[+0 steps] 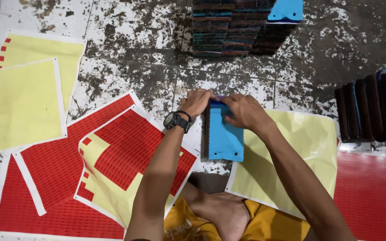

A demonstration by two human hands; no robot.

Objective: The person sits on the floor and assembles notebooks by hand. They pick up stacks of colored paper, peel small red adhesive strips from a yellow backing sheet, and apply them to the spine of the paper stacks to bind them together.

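Nearest: a bent bare knee (222, 214) over yellow cloth (269, 225) at the floor's near edge, between the two forearms
Floor: worn grey floor (148, 67), blotched and flaking with dark stains, sheets and stacks lying straight on it
Left side: two pale yellow sheets (16, 105) toward the far left corner; nearer in, overlapping red label sheets (59, 165), the top one partly stripped down to its yellow backing
Right side: a large yellow backing sheet (304, 147) under the right forearm, a red sheet (374, 192) at the near right corner, a row of dark swatch bundles (374, 107) at the right edge
Far edge: a tall stack of dark swatches (233, 27) with one blue card (287, 10) on top
Swatch bundle: blue-topped bundle (224, 136) at the floor's middle, rectangular, bright blue on top, dark layered edges showing on its left side
Left hand (196, 101): watch on the wrist, fingers curled down onto the bundle's far left corner
Right hand (244, 111): fingers bent together, pinching the bundle's far edge
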